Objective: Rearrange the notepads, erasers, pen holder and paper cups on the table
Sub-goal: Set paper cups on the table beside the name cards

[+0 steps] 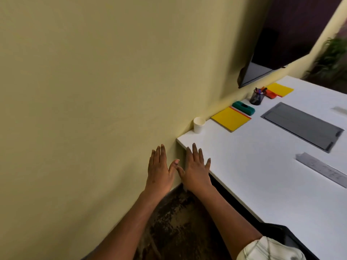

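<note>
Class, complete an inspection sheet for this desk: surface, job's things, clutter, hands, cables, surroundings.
Surface: white table, grey hatch set into it.
Job's things: paper cups, near notepad, green eraser, pen holder, orange eraser, far notepad in a row along the wall.
Clutter: grey strip near the right edge.
Hands: left hand and right hand open, fingers straight, holding nothing.
Cables: nothing seen.
Surroundings: yellow wall, dark screen, plant, dark carpet.

1. The white desk point(244, 166) runs along the wall.
2. Beside the wall, from the near corner: a stack of paper cups point(199, 125), a yellow notepad point(230, 119), a green eraser point(243, 108) just beside it, a mesh pen holder point(256, 98), an orange eraser point(271, 94), and a second yellow notepad point(280, 89).
3. A grey panel point(302, 126) sits in the desktop, with a grey strip point(322, 168) nearer.
</note>
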`<state>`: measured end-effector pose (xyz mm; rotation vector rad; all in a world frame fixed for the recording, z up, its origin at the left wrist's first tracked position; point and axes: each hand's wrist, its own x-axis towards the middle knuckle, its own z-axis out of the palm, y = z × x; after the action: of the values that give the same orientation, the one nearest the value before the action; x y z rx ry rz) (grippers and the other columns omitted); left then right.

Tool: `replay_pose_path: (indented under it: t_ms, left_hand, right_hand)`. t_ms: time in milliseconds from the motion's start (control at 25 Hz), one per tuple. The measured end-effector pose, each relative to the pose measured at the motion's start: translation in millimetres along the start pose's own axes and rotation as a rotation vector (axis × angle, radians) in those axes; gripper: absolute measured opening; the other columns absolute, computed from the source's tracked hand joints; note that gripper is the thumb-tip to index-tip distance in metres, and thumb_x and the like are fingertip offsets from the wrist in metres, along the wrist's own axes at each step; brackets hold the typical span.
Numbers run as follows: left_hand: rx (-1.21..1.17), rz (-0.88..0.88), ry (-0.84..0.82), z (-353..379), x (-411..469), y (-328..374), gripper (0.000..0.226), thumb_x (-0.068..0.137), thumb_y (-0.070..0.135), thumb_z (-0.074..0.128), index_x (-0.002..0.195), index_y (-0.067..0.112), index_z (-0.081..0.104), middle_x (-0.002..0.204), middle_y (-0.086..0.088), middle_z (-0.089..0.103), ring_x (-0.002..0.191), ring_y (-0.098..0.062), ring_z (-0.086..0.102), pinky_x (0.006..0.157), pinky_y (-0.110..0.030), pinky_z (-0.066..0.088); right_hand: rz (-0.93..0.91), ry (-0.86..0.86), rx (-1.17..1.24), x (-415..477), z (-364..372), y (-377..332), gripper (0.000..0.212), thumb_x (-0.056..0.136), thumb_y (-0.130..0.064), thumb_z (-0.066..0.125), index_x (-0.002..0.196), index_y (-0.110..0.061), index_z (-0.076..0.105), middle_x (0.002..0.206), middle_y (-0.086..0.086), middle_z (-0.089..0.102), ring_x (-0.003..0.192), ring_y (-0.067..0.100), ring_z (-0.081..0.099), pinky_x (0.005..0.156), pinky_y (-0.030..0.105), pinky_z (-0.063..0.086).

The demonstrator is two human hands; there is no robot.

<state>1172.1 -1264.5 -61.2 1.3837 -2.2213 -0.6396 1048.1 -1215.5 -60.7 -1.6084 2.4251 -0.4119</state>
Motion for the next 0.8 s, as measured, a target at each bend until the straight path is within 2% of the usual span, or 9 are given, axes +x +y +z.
replay_pose_path:
  t_ms: [240,400,600,720,800]
  left_hand:
    - [-0.017,0.119,-0.119,4,112,-17,0.076,0.093,0.054,0.031,0.151,0.014,0.003,0.16,-0.006,0.009,0.148,-0.023,0.004,0.12,-0.037,0.013]
    - [-0.113,0.1,-0.233,21,161,-14,0.085,0.085,0.063,0.027,0.151,0.015,0.007,0.158,-0.007,0.015,0.147,-0.022,0.01,0.118,-0.037,0.019]
    - [-0.213,0.041,-0.369,61,219,-10,0.085,0.087,0.047,0.057,0.151,0.021,0.006,0.157,-0.004,0.02,0.144,-0.022,0.023,0.113,-0.035,0.027]
    - [-0.232,-0.04,-0.446,89,262,-6,0.089,0.084,0.04,0.065,0.15,0.022,0.008,0.157,-0.001,0.021,0.143,-0.019,0.024,0.114,-0.036,0.03]
    - [-0.215,-0.074,-0.492,108,290,-3,0.089,0.084,0.037,0.067,0.15,0.022,0.009,0.157,0.0,0.021,0.143,-0.018,0.023,0.115,-0.036,0.028]
  right_hand:
    - [0.191,0.071,0.015,95,-8,1,0.078,0.094,-0.063,0.028,0.153,-0.021,-0.002,0.16,0.001,-0.017,0.147,0.024,-0.014,0.115,0.056,-0.006]
    - [0.266,0.115,0.026,138,-2,19,0.078,0.094,-0.061,0.033,0.152,-0.021,0.001,0.16,0.001,-0.013,0.148,0.024,-0.011,0.115,0.054,-0.004]
    - [0.299,0.101,0.167,195,9,59,0.085,0.09,-0.046,0.056,0.151,-0.012,0.008,0.16,0.008,0.011,0.148,0.025,0.009,0.118,0.048,0.011]
    - [0.318,0.048,0.304,240,15,90,0.092,0.085,-0.035,0.069,0.15,-0.007,0.011,0.156,0.012,0.024,0.143,0.027,0.025,0.115,0.039,0.024]
    - [0.347,-0.014,0.394,269,19,108,0.095,0.083,-0.03,0.073,0.15,-0.006,0.01,0.155,0.013,0.025,0.142,0.028,0.028,0.113,0.035,0.027]
